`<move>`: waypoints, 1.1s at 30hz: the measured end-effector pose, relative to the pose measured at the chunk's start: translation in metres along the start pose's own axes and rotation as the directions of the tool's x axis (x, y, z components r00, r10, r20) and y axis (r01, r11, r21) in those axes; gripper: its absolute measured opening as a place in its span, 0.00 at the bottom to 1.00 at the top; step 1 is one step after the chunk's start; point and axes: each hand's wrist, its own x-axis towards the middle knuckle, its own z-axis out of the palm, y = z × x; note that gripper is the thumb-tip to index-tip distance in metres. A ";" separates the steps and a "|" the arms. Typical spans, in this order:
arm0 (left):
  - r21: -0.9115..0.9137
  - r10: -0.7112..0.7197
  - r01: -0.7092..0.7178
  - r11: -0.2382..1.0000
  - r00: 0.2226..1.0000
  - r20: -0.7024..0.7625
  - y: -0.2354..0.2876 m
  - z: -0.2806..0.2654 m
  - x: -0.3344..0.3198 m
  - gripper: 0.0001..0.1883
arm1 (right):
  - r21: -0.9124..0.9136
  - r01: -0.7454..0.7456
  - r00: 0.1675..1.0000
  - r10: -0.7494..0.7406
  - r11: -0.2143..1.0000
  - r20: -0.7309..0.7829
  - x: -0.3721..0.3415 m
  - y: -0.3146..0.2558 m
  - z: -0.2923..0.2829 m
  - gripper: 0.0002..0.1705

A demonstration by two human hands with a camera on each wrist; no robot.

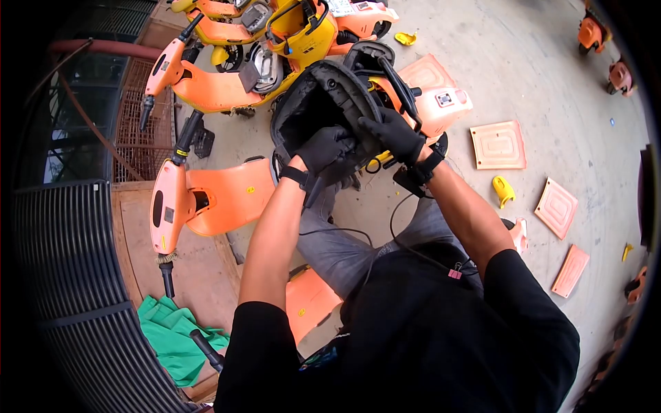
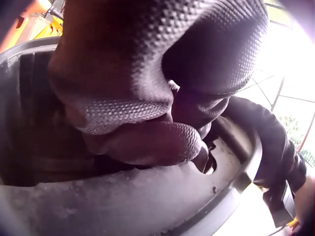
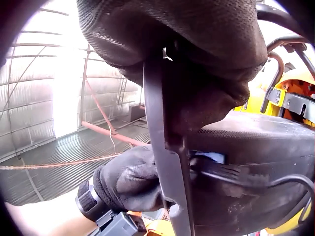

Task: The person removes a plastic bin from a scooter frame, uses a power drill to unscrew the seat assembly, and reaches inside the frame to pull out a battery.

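A black tub point(image 1: 292, 103) with an open hollow is held up before the person's lap. The gloved left hand point(image 1: 327, 148) reaches into its near side; in the left wrist view its curled fingers point(image 2: 142, 142) grip at a hole beside the rim point(image 2: 123, 201). Whatever lies between the fingertips is hidden. Gripping the tub's right edge is the gloved right hand point(image 1: 394, 136). In the right wrist view the right hand point(image 3: 182, 54) holds the rim point(image 3: 156, 113) from above, with the left hand point(image 3: 135, 179) lower down, beside a black cable point(image 3: 231, 178) at a slot.
Orange scooters, one with a front panel point(image 1: 169, 206), stand at the left and top. Orange panels point(image 1: 498, 145) and a yellow part point(image 1: 504, 191) lie on the concrete floor at right. A green cloth point(image 1: 172, 337) lies at lower left. Thin cables point(image 1: 394, 224) hang across the person's lap.
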 end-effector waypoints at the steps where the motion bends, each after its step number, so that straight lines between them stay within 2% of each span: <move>1: 0.063 -0.006 0.005 0.998 1.000 0.005 0.005 0.000 0.000 0.09 | 0.010 -0.006 1.000 0.006 1.000 0.008 0.000 -0.002 0.001 0.18; 3: 0.124 -0.011 0.010 0.992 1.000 0.010 0.003 -0.001 0.002 0.08 | -0.011 0.009 1.000 -0.009 1.000 0.004 0.001 -0.001 0.000 0.18; 5: -0.001 -0.027 0.026 1.000 1.000 -0.010 -0.007 -0.004 0.007 0.07 | -0.030 0.024 1.000 -0.024 0.999 -0.003 0.001 -0.001 0.000 0.18; 6: 0.000 -0.027 0.027 1.000 1.000 -0.008 -0.007 -0.003 0.006 0.07 | -0.033 0.000 1.000 0.000 0.999 0.001 0.003 -0.004 0.000 0.18; 8: -0.153 -0.075 0.062 0.986 0.994 -0.078 -0.005 -0.001 0.006 0.07 | -0.035 -0.022 1.000 0.022 0.999 0.008 0.004 -0.007 0.002 0.18; 9: -0.153 -0.075 0.062 0.986 0.994 -0.081 -0.001 -0.001 0.005 0.07 | -0.014 0.017 1.000 -0.017 1.000 0.007 0.004 -0.009 0.003 0.18; 11: 0.193 0.100 -0.075 0.978 0.987 -0.125 0.007 -0.001 0.001 0.05 | 0.013 0.054 0.999 -0.054 0.998 0.009 0.005 -0.010 0.007 0.18; 12: 0.195 0.100 -0.074 0.978 0.987 -0.128 0.013 0.002 -0.002 0.05 | 0.004 0.059 0.998 -0.059 0.998 -0.010 0.006 -0.010 0.008 0.17; 13: 0.441 0.188 -0.093 0.893 0.966 -0.177 0.018 0.008 -0.009 0.05 | -0.003 0.064 0.998 -0.064 0.998 -0.030 0.007 -0.010 0.011 0.17; 14: 0.657 0.282 -0.084 0.749 0.938 -0.201 0.020 0.011 -0.014 0.05 | 0.001 0.063 0.998 -0.063 0.998 -0.027 0.007 -0.011 0.013 0.17; 16: 0.652 0.266 -0.075 0.754 0.943 -0.199 0.005 0.005 -0.014 0.04 | 0.147 -0.026 1.000 0.028 0.989 -0.012 0.008 -0.014 0.013 0.17; 17: 0.646 0.261 -0.084 0.759 0.947 -0.184 0.000 0.003 -0.008 0.04 | 0.147 0.038 0.998 -0.029 0.988 -0.062 0.008 -0.011 0.016 0.14; 18: 0.642 0.265 -0.091 0.762 0.947 -0.181 0.002 0.000 -0.007 0.04 | 0.140 0.038 0.997 -0.029 0.989 -0.067 0.008 -0.014 0.014 0.14; 19: 0.758 0.401 -0.314 0.572 0.913 0.076 0.005 -0.006 -0.013 0.06 | 0.116 0.013 0.999 -0.009 0.993 -0.037 0.007 -0.018 0.014 0.14; 20: 0.787 0.470 -0.523 0.329 0.813 0.344 0.008 -0.014 -0.017 0.08 | 0.092 -0.003 1.000 0.003 0.996 -0.008 0.009 -0.022 0.012 0.14; 21: 0.541 0.213 -0.271 0.796 0.962 0.169 0.003 -0.019 -0.019 0.13 | 0.055 0.053 0.998 -0.052 0.997 -0.024 0.014 -0.020 0.013 0.14; 22: 0.543 0.215 -0.274 0.794 0.961 0.171 -0.002 -0.022 -0.020 0.13 | 0.055 0.057 0.998 -0.056 0.997 -0.026 0.018 -0.019 0.012 0.14; 24: 0.527 0.448 -0.417 0.740 0.891 0.076 -0.012 -0.019 -0.031 0.17 | 0.081 -0.042 0.999 0.042 0.996 0.003 0.023 -0.016 0.009 0.14; 25: 0.526 0.452 -0.418 0.741 0.889 0.070 -0.016 -0.016 -0.036 0.17 | 0.075 -0.042 0.999 0.041 0.996 0.007 0.027 -0.014 0.008 0.14; 27: 0.489 0.429 -0.275 0.828 0.871 -0.238 -0.029 -0.010 -0.048 0.24 | 0.136 -0.040 0.999 0.044 0.990 -0.029 0.032 -0.007 0.009 0.15; 28: 0.452 0.401 -0.209 0.867 0.831 -0.385 -0.027 -0.007 -0.055 0.27 | 0.127 -0.040 0.999 0.043 0.991 -0.020 0.028 -0.021 0.013 0.15; 29: 0.441 0.372 -0.148 0.885 0.794 -0.480 -0.024 -0.011 -0.064 0.28 | 0.207 -0.039 0.996 0.054 0.978 -0.067 0.023 -0.037 0.014 0.15; 30: 0.169 0.228 -0.158 0.973 0.771 -0.595 -0.020 -0.010 -0.075 0.26 | 0.285 -0.036 0.991 0.071 0.958 -0.115 0.020 -0.049 0.014 0.15; 31: 0.155 0.234 -0.175 0.972 0.715 -0.659 -0.015 -0.012 -0.087 0.24 | 0.196 -0.034 0.987 0.064 0.980 -0.149 0.026 -0.049 0.011 0.15; 33: 0.180 0.253 -0.182 0.967 0.576 -0.777 -0.008 -0.016 -0.105 0.20 | 0.188 -0.022 0.989 0.050 0.982 -0.143 0.027 -0.062 0.004 0.15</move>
